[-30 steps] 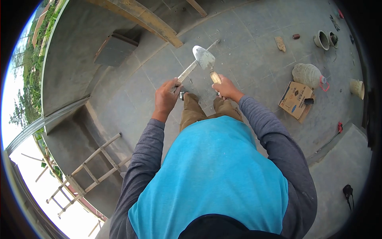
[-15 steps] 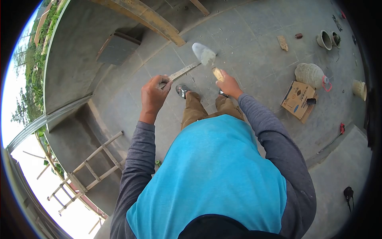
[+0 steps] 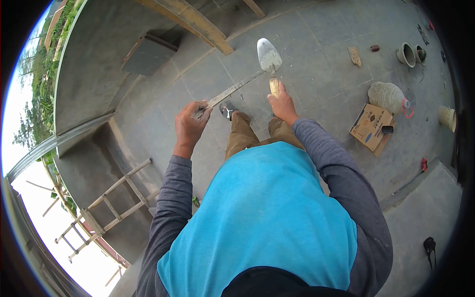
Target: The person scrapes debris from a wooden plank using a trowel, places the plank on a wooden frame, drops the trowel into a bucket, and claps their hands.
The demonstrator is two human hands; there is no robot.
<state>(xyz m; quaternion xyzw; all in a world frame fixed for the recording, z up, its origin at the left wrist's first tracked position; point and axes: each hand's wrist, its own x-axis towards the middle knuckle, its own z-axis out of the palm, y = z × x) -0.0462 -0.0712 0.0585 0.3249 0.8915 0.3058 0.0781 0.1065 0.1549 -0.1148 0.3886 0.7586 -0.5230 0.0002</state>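
Note:
My right hand (image 3: 283, 105) is closed around the wooden handle of a trowel (image 3: 269, 55), whose pale metal blade points away from me. In my left hand (image 3: 191, 122) is one end of a long, thin strip (image 3: 227, 92), greyish and flat, pinched between thumb and fingers. The strip slants away to the right, its far end near the trowel's neck; a gap seems to lie between them, though I cannot tell for sure. My feet stand on the tiled floor below both hands.
To the right are a cardboard box (image 3: 368, 126), a large plastic bottle (image 3: 386, 97) and pots (image 3: 406, 55). A wooden ladder (image 3: 118, 198) leans at left. Wooden beams (image 3: 190, 21) and a grey board (image 3: 148, 57) stand ahead. A red-handled tool (image 3: 423, 165) lies at far right.
The trowel has swung to the right and its blade has turned more upright. My left hand has shifted slightly, and the strip has tipped a little lower.

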